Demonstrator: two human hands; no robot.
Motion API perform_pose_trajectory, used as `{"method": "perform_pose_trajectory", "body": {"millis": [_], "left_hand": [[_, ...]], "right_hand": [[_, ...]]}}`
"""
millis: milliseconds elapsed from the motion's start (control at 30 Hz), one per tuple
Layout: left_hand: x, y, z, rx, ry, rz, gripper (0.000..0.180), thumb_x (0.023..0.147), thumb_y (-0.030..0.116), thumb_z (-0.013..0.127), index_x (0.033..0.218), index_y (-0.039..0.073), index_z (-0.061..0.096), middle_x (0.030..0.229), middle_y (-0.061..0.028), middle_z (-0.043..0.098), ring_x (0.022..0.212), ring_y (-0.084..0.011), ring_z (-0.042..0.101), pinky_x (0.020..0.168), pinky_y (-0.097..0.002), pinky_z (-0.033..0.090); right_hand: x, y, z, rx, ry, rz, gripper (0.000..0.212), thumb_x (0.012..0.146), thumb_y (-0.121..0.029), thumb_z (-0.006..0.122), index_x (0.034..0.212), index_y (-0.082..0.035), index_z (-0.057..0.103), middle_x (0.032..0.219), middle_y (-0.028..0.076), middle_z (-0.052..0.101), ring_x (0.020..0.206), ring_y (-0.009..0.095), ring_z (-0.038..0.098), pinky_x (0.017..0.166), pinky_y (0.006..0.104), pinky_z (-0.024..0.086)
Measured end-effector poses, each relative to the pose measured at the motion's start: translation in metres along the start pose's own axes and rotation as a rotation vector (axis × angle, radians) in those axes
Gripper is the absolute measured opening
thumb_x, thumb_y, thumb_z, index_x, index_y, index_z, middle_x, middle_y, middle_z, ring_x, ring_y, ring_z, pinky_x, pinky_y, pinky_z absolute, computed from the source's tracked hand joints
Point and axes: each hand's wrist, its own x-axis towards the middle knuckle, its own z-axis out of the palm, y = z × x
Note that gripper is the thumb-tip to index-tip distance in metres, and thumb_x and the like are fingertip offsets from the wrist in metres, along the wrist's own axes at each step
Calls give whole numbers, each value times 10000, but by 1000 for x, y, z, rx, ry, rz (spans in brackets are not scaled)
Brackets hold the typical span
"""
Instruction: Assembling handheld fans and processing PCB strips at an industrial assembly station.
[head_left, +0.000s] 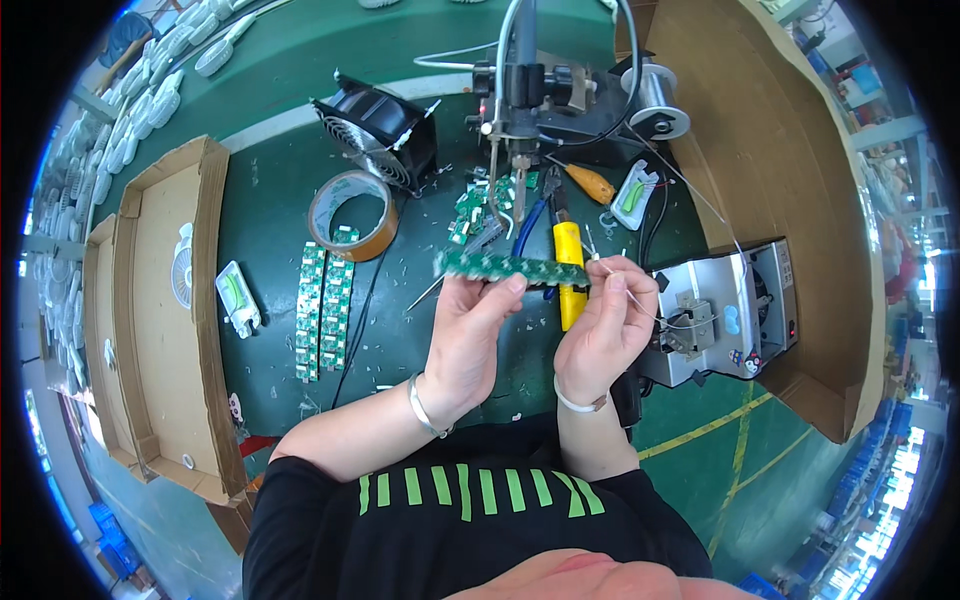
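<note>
A long green circuit board strip [515, 267] is held level above the bench by my left hand [466, 345], closed with the thumb along its near edge. Beside the strip's right end, the fingers of my right hand [606, 325] pinch a thin pale wire [641, 306], which loops toward a metal machine [690, 325] on the right. Under the strip lie a yellow-handled tool [567, 250] and blue-handled cutters [532, 222]. Just beyond it, the soldering stand [522, 110] points its tip down near small loose green boards [475, 208].
Two board strips [310, 320] lie left, near a brown tape roll [378, 238] and a black fan [375, 130]. Cardboard trays [205, 300] border the left; a large cardboard box [790, 170] flanks the right. A wire spool [657, 100] and orange handle [590, 184] sit behind.
</note>
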Motion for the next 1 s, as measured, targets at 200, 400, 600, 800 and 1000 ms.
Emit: {"method": "perform_pose_trajectory", "body": {"millis": [200, 400, 600, 800, 1000], "left_hand": [[-3, -2, -1, 17, 114, -88, 212, 871, 90, 705, 1023, 69, 560, 936, -36, 621, 873, -134, 606, 786, -306, 493], [-10, 3, 6, 3, 54, -110, 186, 889, 71, 672, 1037, 59, 562, 975, -52, 634, 904, -156, 624, 849, -318, 509], [-6, 1, 0, 15, 22, -222, 135, 942, 134, 607, 1051, 64, 571, 968, -51, 649, 887, -180, 655, 830, -330, 522], [-6, 2, -2, -189, 15, -255, 95, 944, 132, 599, 978, 44, 606, 912, -44, 655, 831, -141, 624, 770, -289, 507], [-4, 2, 1, -87, 9, -170, 67, 928, 81, 617, 978, 36, 609, 907, -49, 651, 828, -131, 621, 771, -271, 514]], "right_hand": [[-2, 0, -2, 11, -44, 115, 43, 974, -31, 488, 1007, -14, 510, 1029, 106, 565, 842, 126, 560, 813, 281, 473], [-3, -6, 1, -118, -102, 50, 11, 960, -15, 492, 967, -17, 500, 997, 100, 569, 827, 118, 544, 791, 259, 453], [-5, -10, -11, -36, -299, -62, 43, 809, 43, 500, 805, 0, 501, 835, 128, 581, 725, 151, 533, 698, 261, 441], [-5, -14, -20, -103, -417, -8, 18, 751, 27, 497, 746, 10, 500, 783, 125, 574, 665, 129, 487, 643, 233, 406], [-2, -8, -17, -131, -446, -6, 45, 807, 47, 516, 784, 8, 514, 844, 111, 579, 706, 121, 504, 657, 236, 417]]}}
